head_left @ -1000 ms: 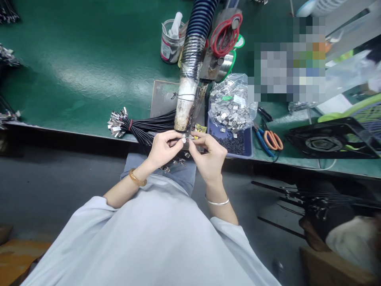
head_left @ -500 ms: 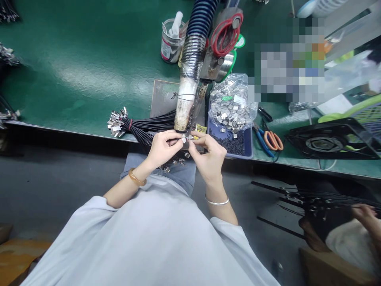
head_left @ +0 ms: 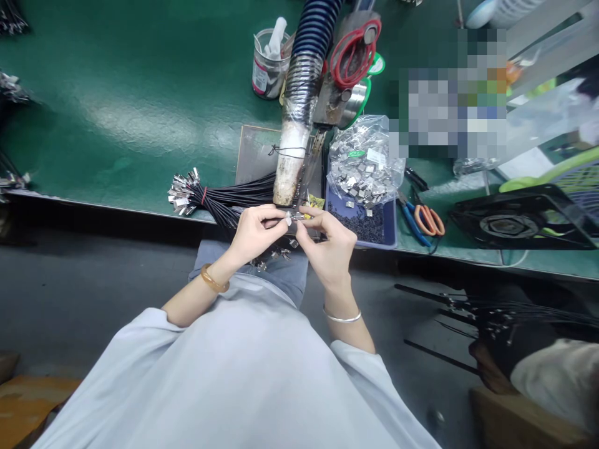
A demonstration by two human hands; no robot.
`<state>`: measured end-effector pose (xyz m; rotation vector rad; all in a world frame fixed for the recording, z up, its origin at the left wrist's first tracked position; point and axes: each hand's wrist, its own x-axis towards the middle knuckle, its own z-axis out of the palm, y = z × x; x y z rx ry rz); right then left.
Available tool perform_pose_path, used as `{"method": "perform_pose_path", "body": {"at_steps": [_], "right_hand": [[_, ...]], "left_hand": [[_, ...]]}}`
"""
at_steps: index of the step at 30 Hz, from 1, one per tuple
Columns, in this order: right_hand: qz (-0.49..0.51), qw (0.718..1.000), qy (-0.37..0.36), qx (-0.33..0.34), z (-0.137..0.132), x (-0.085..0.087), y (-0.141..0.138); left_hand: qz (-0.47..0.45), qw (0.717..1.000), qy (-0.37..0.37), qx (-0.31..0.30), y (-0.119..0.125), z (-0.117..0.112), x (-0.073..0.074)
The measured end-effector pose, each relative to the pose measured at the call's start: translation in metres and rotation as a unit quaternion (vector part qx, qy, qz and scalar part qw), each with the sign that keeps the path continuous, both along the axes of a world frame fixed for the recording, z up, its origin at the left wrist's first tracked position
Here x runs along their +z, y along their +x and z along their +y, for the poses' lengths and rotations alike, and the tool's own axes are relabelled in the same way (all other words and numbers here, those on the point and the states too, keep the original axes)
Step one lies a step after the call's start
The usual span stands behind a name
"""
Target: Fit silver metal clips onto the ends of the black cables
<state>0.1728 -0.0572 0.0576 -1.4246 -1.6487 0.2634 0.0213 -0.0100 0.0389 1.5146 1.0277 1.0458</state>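
My left hand (head_left: 258,232) is closed in a pinch at the bench edge, on a small metal connector (head_left: 296,216) with a whitish end. From the other side my right hand (head_left: 330,242) pinches the same connector between thumb and forefinger. Fingers cover much of the piece, so its exact shape is unclear. Just above both hands hangs the taped nozzle (head_left: 286,178) of a blue hose. A bundle of black cables (head_left: 243,194) with metal plug ends, tied with a red band, lies left of the nozzle. More connectors (head_left: 283,253) show below my hands, over my lap.
Right of my hands sits a blue tray (head_left: 394,227) with small black parts and a bag of metal shells (head_left: 367,165). Beyond it are orange-and-blue cutters (head_left: 423,221) and a black fan (head_left: 519,221). A tin (head_left: 269,75) and solder spool (head_left: 358,103) stand behind.
My hands stay almost in place around the connector, with only slight finger motion. At the lower right, another person's hand has gone out of view.
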Motion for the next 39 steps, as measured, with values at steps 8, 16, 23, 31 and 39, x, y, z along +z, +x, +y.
{"method": "perform_pose_path", "body": {"at_steps": [8, 16, 23, 31, 39], "right_hand": [[0.012, 1.000, -0.011, 0.002, 0.003, -0.002, 0.001], [0.006, 1.000, -0.011, 0.008, 0.004, 0.004, 0.001], [-0.013, 0.999, -0.025, 0.021, 0.003, 0.000, 0.003], [-0.037, 0.999, 0.018, 0.001, -0.002, -0.003, 0.001], [0.132, 0.991, -0.026, -0.015, -0.002, -0.009, -0.010]], "left_hand": [[0.017, 1.000, 0.000, 0.004, 0.001, 0.000, -0.002], [-0.003, 1.000, -0.005, 0.003, 0.001, 0.001, 0.001], [0.042, 0.999, -0.008, -0.004, -0.001, 0.002, 0.002], [0.030, 1.000, 0.001, 0.004, -0.001, -0.003, -0.001], [-0.025, 0.999, 0.012, 0.031, 0.001, -0.009, -0.005]]}}
